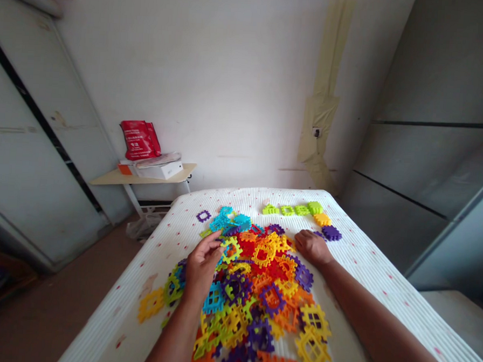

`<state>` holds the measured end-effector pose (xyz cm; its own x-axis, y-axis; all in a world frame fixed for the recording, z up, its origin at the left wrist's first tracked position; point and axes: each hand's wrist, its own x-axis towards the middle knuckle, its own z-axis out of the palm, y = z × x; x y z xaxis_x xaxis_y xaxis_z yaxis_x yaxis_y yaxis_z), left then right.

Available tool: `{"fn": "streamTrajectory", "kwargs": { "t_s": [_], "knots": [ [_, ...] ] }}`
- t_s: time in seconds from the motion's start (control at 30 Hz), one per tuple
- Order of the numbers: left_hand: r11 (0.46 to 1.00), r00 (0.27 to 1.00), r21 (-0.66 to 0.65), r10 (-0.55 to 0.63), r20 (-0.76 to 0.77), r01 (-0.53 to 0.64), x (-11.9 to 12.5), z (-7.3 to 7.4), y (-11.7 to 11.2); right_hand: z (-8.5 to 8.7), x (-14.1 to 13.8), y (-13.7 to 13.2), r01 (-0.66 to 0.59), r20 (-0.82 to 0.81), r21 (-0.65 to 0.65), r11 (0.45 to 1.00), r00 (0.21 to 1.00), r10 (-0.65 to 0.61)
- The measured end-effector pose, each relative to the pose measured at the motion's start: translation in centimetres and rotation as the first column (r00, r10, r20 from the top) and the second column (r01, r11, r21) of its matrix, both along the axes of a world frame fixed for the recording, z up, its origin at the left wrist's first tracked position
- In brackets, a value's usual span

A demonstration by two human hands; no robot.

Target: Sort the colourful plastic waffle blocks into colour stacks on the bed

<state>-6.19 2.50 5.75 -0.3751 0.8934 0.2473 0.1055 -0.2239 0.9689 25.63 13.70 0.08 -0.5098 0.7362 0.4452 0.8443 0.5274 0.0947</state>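
Note:
A heap of plastic interlocking building pieces in several colours lies on the table. My left hand [203, 254] is at the heap's left side, thumb and fingers apart. Its fingertips are right beside a lime green window-shaped piece [232, 249]; whether they touch it I cannot tell. My right hand [313, 247] rests low at the heap's right edge, fingers curled closed; what is in them, if anything, is hidden. Just behind it a purple piece [319, 235] partly shows. Nearby stand a dark purple stack [331, 233], a yellow-orange stack [322, 220] and a lime green stack [315, 207].
Lime green pieces [287, 210] form a row along the far edge of the cloth-covered table [139, 283]. A single purple frame [203, 215] and a yellow piece [151, 304] lie left of the heap. Behind, a small side table [108, 178] holds a red bag [140, 139] and a white box [161, 169].

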Motion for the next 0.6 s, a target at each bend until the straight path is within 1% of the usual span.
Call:
{"fn": "streamTrajectory", "kwargs": {
  "t_s": [0.27, 0.33, 0.4, 0.5, 0.6],
  "knots": [
    [0.995, 0.996, -0.058, -0.078, 0.050, 0.081, 1.1, 0.8, -0.3, -0.1, 0.1, 0.0, -0.027, -0.019, 0.031, 0.999, 0.999, 0.028],
    [0.992, 0.992, -0.071, -0.102, 0.075, 0.107, 1.2, 0.8, -0.4, -0.1, 0.2, 0.0, -0.027, -0.027, 0.049, 0.998, 0.999, 0.028],
    [0.990, 0.990, -0.090, -0.101, 0.100, 0.110, 1.2, 0.7, -0.4, 0.1, 0.3, -0.1, -0.018, -0.042, 0.070, 0.997, 0.999, 0.021],
    [0.991, 0.988, -0.093, -0.087, 0.124, 0.099, 1.1, 0.4, -0.4, 0.7, 0.2, -0.5, 0.006, -0.087, 0.086, 0.996, 0.996, 0.001],
    [0.995, 0.993, -0.052, -0.075, 0.095, 0.080, 1.0, 0.3, -0.3, 2.0, -1.1, -1.6, 0.006, -0.211, 0.061, 0.998, 0.977, 0.007]
  ]
}}
